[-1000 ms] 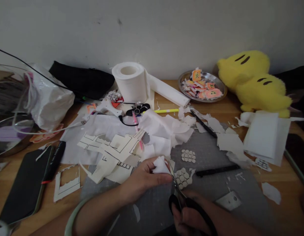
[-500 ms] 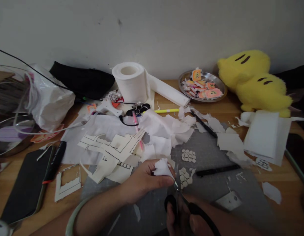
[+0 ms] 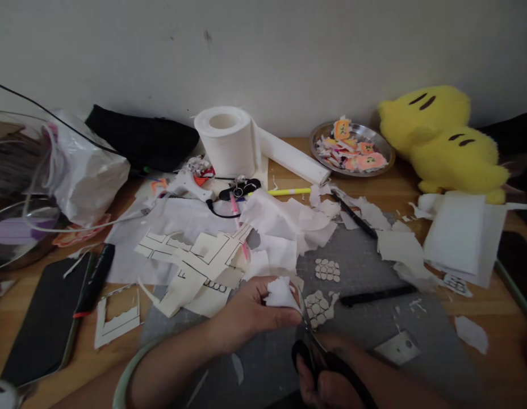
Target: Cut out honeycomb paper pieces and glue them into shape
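Note:
My left hand pinches a small folded piece of white paper between thumb and fingers, above the grey mat. My right hand holds black-handled scissors, fingers in the loops. The blades point up and meet the right edge of the paper by my left fingertips. Just right of the blades lies a cut sheet of small outlined circles, with a second circle cluster behind it. Cream paper pieces with black lines are heaped behind my left hand.
A tissue roll stands at the back, beside a metal dish of paper scraps and yellow plush toys. A black pen lies on the mat. At left are a phone and a black-handled tool.
My right hand and the scissors have shifted slightly right, and the handles sit closer together. The white paper in my left hand has tilted a little.

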A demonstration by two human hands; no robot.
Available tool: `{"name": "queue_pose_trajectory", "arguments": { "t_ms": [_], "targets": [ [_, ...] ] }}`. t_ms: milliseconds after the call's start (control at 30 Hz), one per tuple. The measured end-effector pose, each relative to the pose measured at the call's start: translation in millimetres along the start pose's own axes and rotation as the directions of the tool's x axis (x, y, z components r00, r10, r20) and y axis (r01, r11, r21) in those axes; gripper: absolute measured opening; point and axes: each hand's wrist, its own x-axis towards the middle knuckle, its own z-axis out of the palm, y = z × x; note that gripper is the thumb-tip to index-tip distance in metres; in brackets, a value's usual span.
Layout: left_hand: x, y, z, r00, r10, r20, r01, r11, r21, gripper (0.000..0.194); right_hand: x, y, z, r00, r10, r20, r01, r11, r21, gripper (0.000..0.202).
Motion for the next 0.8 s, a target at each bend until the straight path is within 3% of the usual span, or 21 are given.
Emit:
{"name": "queue_pose_trajectory", "arguments": {
  "t_ms": [133,333,667,800],
  "targets": [
    [-1.4,0.1,1.1,0.999,-0.024,-0.032,0.023,1.0,-0.015,0.031,-0.1,3.6,-1.9,1.0,0.028,-0.01,-0.028,0.999,-0.038,0.041],
    [-1.2,-4.8,1.8,0.995,-0.01,-0.1,0.002,0.996,-0.085,0.033,-3.0,12.9,-4.7,0.99,0.136,-0.022,-0.136,0.991,0.001,0.05],
    [1.8,-4.6,0.2,0.997,0.056,-0.051,-0.061,0.99,-0.124,0.02,1.0,10.2,-4.3,0.995,-0.054,0.085,0.05,0.998,0.05,0.058],
    [0.9,-4.4,-0.9,0.997,0.071,-0.025,-0.073,0.991,-0.113,0.017,-0.4,5.9,-2.4,0.996,-0.024,0.083,0.018,0.996,0.083,0.058]
  ]
}}
